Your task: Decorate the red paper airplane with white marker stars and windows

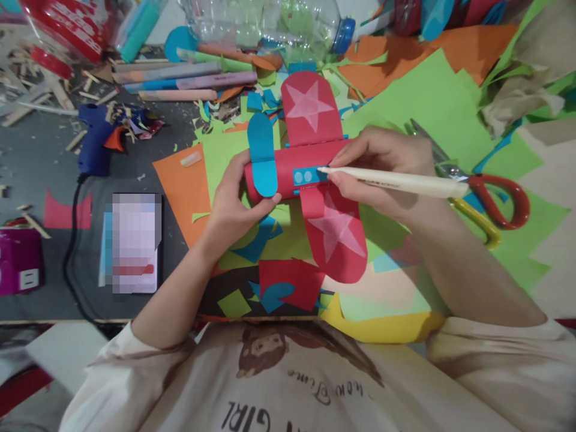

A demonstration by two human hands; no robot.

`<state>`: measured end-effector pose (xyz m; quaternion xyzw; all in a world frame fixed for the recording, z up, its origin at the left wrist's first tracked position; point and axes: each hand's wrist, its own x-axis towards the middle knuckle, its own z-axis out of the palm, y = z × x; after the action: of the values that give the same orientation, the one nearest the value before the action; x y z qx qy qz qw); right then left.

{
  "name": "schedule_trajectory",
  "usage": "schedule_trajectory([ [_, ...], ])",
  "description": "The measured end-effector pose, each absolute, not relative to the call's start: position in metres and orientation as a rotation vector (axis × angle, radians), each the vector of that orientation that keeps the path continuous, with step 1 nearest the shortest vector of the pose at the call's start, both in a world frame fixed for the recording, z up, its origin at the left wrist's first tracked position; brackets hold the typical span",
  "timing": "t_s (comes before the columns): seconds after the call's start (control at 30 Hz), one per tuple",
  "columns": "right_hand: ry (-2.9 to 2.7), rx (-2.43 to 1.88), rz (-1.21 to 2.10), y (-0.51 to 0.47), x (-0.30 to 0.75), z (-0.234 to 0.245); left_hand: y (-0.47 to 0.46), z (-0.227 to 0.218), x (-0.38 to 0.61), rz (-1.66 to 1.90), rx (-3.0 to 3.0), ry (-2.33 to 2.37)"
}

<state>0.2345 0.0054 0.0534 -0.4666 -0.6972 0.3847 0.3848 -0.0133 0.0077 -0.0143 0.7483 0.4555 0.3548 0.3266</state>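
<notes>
Back from the bench's front edge (49,317), my left grip (231,201) clasps a red plane (310,155); my right grip (387,159) pinches a cream marker (405,180).

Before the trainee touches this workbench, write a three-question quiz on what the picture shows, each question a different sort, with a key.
1. Multiple choice: what does the right hand hold?
A) scissors
B) a pale marker
C) a phone

2. True or false: the left hand is gripping the glue gun.

3. Fill in the blank: each of the two red flaps bears a large pale ____.

Key:
1. B.
2. False; it holds the red tube.
3. Star.
</notes>
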Motion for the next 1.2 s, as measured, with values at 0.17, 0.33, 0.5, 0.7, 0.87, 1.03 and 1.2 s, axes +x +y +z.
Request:
schedule_trajectory([
  [0.17,-1.811,-1.220,0.982,0.0067,0.2361,0.0503,0.0079,-0.0158,-0.0137,0.937,1.973,1.213],
  [0.33,-1.808,-1.244,0.950,0.0052,0.2345,0.0533,0.0077,-0.0158,-0.0135,0.962,1.999,1.205],
  [0.5,-1.802,-1.195,0.986,0.0065,0.2327,0.0533,0.0079,-0.0150,-0.0138,0.937,1.985,1.211],
  [0.7,-1.863,-1.181,0.998,0.0063,0.2357,0.0549,0.0083,-0.0164,-0.0145,0.942,2.004,1.201],
  [0.87,-1.881,-1.221,1.027,0.0059,0.2375,0.0569,0.0080,-0.0158,-0.0147,0.926,2.035,1.229],
  [1.03,-1.928,-1.145,1.034,0.0088,0.2394,0.0542,0.0087,-0.0154,-0.0148,0.927,2.050,1.213],
  [1.2,-1.945,-1.106,0.999,0.0120,0.2411,0.0521,0.0092,-0.0163,-0.0149,0.939,2.040,1.212],
])
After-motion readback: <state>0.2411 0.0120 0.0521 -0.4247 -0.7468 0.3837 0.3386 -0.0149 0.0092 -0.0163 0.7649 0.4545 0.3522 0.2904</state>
